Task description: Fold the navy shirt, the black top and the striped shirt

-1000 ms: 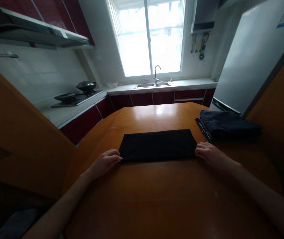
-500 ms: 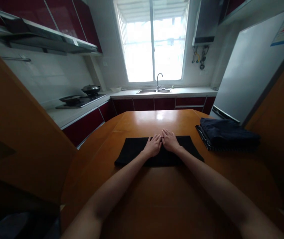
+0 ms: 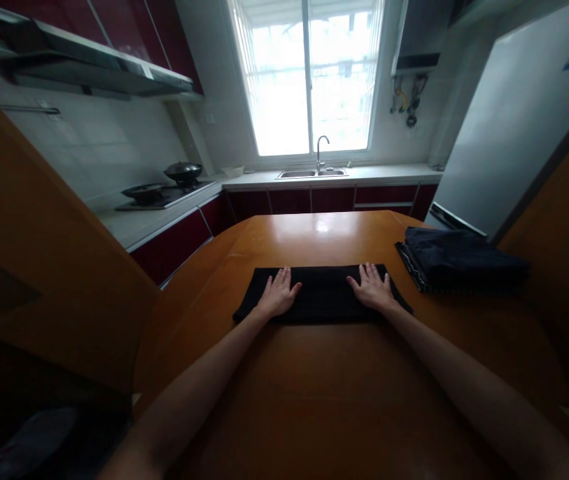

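Note:
A black folded cloth [image 3: 322, 297], perhaps a garment, lies as a wide flat strip on the wooden table [image 3: 324, 380]. My left hand [image 3: 279, 293] rests palm down on its left part with the fingers spread. On the right part, my right hand [image 3: 372, 288] presses flat in the same way, thumb pointing inward. The middle of the cloth shows between the two hands. Neither hand grips anything. The exact kind of cloth I cannot make out.
A stack of dark folded clothes [image 3: 459, 260] sits at the table's right side, near the fridge [image 3: 509, 127]. Beyond the table are a counter with a sink [image 3: 297, 174], and a stove [image 3: 159, 197] with pans at the left.
Both hands let go of the cloth's near side corners and met at its middle. From there they have slid apart, left and right, and now lie flat on it.

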Demonstrator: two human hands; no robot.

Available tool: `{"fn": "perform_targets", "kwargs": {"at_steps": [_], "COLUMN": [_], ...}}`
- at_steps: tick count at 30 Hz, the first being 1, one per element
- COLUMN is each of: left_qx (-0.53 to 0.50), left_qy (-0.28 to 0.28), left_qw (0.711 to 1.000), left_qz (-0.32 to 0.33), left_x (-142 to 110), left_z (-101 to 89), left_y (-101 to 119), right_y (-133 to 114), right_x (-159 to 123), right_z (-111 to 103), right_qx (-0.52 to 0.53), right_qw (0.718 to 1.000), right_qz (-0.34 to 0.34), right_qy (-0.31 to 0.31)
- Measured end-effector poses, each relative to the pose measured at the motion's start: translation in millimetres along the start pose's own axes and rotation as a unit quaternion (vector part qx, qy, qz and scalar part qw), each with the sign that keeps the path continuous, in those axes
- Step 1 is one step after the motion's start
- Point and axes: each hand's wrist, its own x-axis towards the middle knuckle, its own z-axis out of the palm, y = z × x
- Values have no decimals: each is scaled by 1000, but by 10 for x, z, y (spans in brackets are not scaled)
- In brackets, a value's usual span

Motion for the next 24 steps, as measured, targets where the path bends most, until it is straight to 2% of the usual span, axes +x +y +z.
{"fn": "perform_targets", "kwargs": {"at_steps": [5,8,10,12,15,17,18,19,21,24], "left_qx": [21,16,24,49,65,52,49,50,60,68], "left_qy": [-19,-14,5,49,99,76,56,37,13,5], "left_qw": [995,990,989,991,993,989,987,985,984,983], "left_qz": [-94,-138,-148,-115,26,117,143,159,170,173], "left_x": [-196,-264,-292,-326,-415,-492,-529,-562,-614,-663], "left_z": [-122,-183,-221,-248,-226,-162,-123,-84,-27,-5], "left_y": [-442,-525,-487,-367,-74,129,212,276,342,331], "right_y": [313,405,429,422,334,217,147,76,-51,-150], "right_x": [-17,-10,-16,-43,-138,-234,-286,-338,-426,-489], "right_z": [-13,2,5,-8,-55,-76,-75,-62,-9,83], "right_qx": [3,14,25,31,8,-13,-17,-17,-15,-19], "right_qw": [998,998,997,997,990,977,971,967,967,976], "right_qz": [54,63,62,59,21,-51,-95,-136,-196,-210], "right_qy": [11,19,28,47,138,205,220,215,161,58]}}
